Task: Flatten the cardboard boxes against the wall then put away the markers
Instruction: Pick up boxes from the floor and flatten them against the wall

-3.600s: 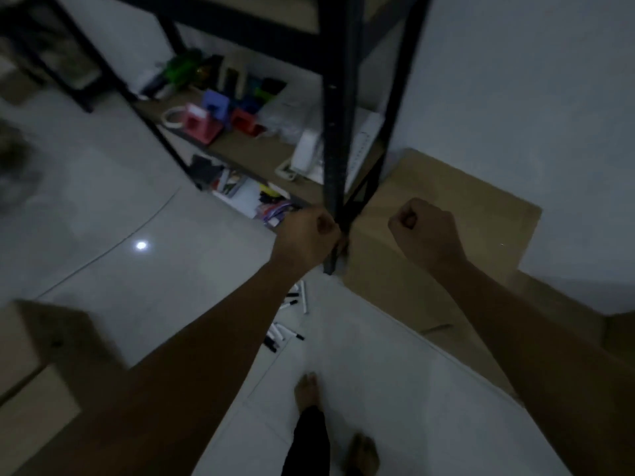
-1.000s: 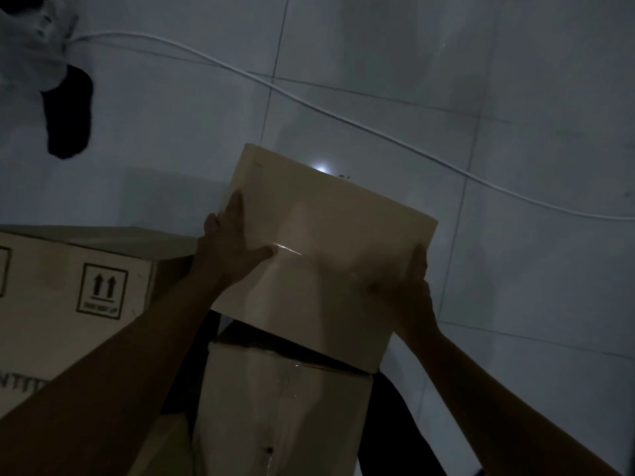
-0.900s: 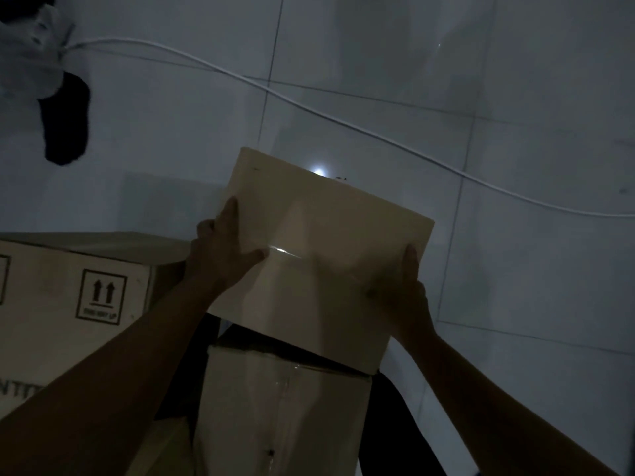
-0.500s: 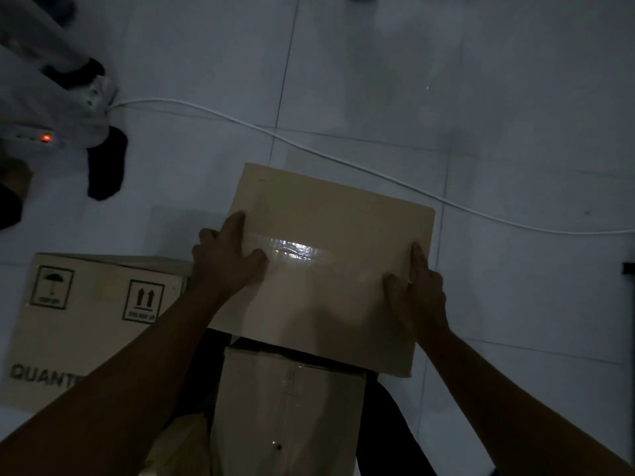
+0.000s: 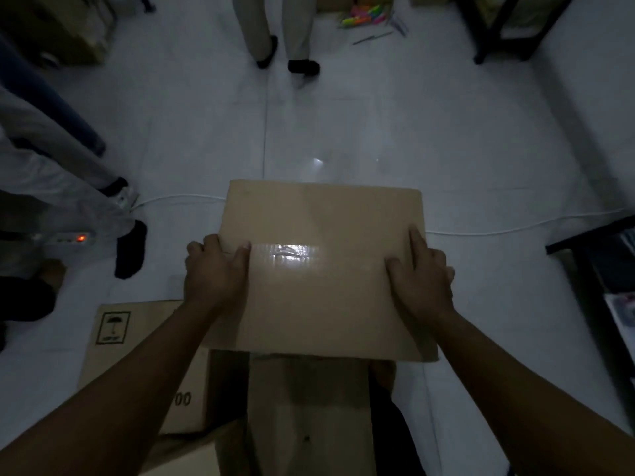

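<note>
In the head view I hold a plain brown cardboard box point(image 5: 323, 286) in front of me above the floor, its taped top face towards me. My left hand point(image 5: 214, 273) grips its left edge, thumb on top. My right hand point(image 5: 421, 273) grips the right edge, with thumb and forefinger lying on the top face. A lower panel of the box hangs towards my legs. Coloured markers point(image 5: 362, 13) and some pens point(image 5: 372, 37) lie on the floor at the far top.
A printed cardboard box point(image 5: 137, 352) lies on the floor at lower left. Other people's legs stand at the top point(image 5: 275, 32) and left point(image 5: 68, 187). A power strip point(image 5: 72, 239) and white cable point(image 5: 515, 230) cross the floor. Black shelf frames point(image 5: 494, 32) stand at right.
I turned from the shelf and took up the box with both hands. Over the last second my view rose and swung, bringing the people and markers into sight; my grip stayed the same.
</note>
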